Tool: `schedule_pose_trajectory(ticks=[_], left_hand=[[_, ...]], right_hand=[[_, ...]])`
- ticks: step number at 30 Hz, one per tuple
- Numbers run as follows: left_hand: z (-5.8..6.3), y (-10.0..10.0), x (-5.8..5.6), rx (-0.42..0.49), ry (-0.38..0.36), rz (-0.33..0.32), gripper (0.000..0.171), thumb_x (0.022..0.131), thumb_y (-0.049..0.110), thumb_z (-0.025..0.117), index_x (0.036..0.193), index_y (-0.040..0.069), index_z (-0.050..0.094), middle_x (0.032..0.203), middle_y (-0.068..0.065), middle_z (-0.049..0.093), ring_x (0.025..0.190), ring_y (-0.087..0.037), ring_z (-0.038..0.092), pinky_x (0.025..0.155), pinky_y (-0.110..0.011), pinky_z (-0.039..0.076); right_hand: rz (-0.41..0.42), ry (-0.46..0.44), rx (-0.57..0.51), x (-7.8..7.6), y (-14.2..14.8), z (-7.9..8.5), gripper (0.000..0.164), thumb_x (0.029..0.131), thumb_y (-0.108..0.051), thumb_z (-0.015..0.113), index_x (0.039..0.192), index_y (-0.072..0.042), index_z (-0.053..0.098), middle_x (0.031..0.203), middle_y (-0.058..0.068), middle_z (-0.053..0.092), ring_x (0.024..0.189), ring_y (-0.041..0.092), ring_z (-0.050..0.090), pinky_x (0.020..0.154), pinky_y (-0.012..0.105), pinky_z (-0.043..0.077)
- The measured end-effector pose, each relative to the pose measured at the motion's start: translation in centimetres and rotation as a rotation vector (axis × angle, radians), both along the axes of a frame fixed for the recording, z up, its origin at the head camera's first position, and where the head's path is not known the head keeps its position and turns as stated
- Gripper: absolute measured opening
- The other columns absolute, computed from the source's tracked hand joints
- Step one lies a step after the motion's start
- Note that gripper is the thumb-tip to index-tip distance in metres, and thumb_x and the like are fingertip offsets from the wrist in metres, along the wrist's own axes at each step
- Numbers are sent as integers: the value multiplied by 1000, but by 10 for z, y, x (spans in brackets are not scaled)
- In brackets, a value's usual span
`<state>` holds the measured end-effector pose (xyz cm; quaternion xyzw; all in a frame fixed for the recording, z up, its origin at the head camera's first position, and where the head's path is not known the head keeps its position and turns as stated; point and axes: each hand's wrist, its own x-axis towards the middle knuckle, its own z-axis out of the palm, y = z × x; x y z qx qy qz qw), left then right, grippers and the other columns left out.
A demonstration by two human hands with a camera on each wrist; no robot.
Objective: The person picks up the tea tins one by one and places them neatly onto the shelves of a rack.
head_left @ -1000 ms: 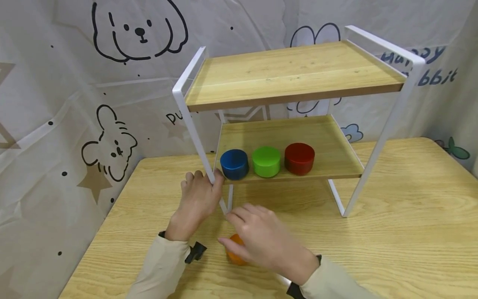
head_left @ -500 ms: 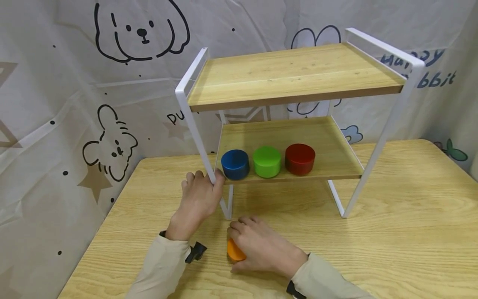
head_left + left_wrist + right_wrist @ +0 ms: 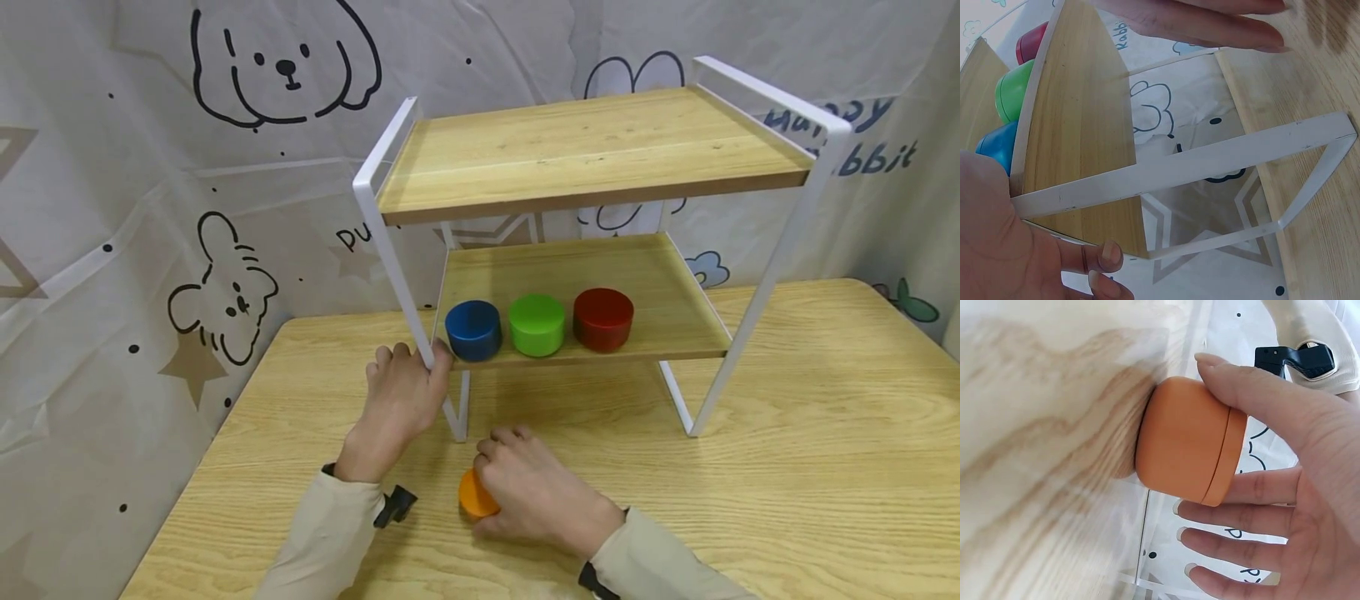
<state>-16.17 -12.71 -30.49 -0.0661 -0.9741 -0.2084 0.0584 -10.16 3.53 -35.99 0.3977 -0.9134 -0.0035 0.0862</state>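
My right hand (image 3: 536,492) holds a small orange lidded round jar (image 3: 476,496) from its right side, in front of the shelf. In the right wrist view, the thumb lies on one side of the orange jar (image 3: 1185,440) and the fingers are on the other; its base is right at the wooden tabletop. My left hand (image 3: 397,396) grips the white frame post at the left end of the two-tier wooden shelf (image 3: 592,154). The left wrist view shows its fingers curled past the white post (image 3: 1204,165), with the right hand's fingers (image 3: 1210,28) at the top.
Blue (image 3: 473,331), green (image 3: 537,325) and red (image 3: 603,319) round lidded jars stand in a row along the lower tier's front edge. The shelf's white legs rest on the wooden table (image 3: 817,467). A printed cloth (image 3: 300,208) hangs behind.
The right hand has come down from above the orange jar and closed around its right side. The jar has shifted very slightly right. The left hand stays on the post.
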Motion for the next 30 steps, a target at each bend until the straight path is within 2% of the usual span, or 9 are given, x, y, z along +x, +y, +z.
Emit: schedule_pose_trajectory(ticks=[8, 14, 23, 30], left_hand=[[0, 1, 0, 11, 0, 6, 52, 101, 36, 16, 72, 10, 50, 76, -14, 47, 77, -37, 38, 66, -40, 26], [-1, 2, 0, 7, 2, 9, 51, 101, 35, 17, 71, 10, 49, 75, -14, 47, 77, -36, 38, 65, -39, 26], [0, 1, 0, 1, -2, 0, 51, 101, 35, 16, 74, 10, 52, 76, -14, 47, 77, -36, 38, 66, -40, 26], [1, 0, 0, 6, -18, -4, 53, 101, 34, 16, 73, 10, 53, 75, -14, 47, 76, -35, 37, 66, -40, 25]], right_hand=[[-19, -35, 2, 0, 2, 5, 58, 68, -60, 76, 92, -8, 72, 100, 4, 67, 96, 21, 58, 86, 39, 47], [-17, 3, -1, 2, 4, 9, 56, 66, -59, 78, 89, -8, 71, 94, 2, 66, 92, 20, 57, 82, 37, 47], [-37, 24, -44, 4, 14, 30, 58, 65, -57, 79, 90, -6, 70, 91, 3, 66, 87, 20, 59, 79, 37, 49], [-88, -22, -58, 3, 23, 42, 60, 64, -58, 80, 90, -4, 70, 88, 4, 67, 83, 21, 61, 76, 39, 51]])
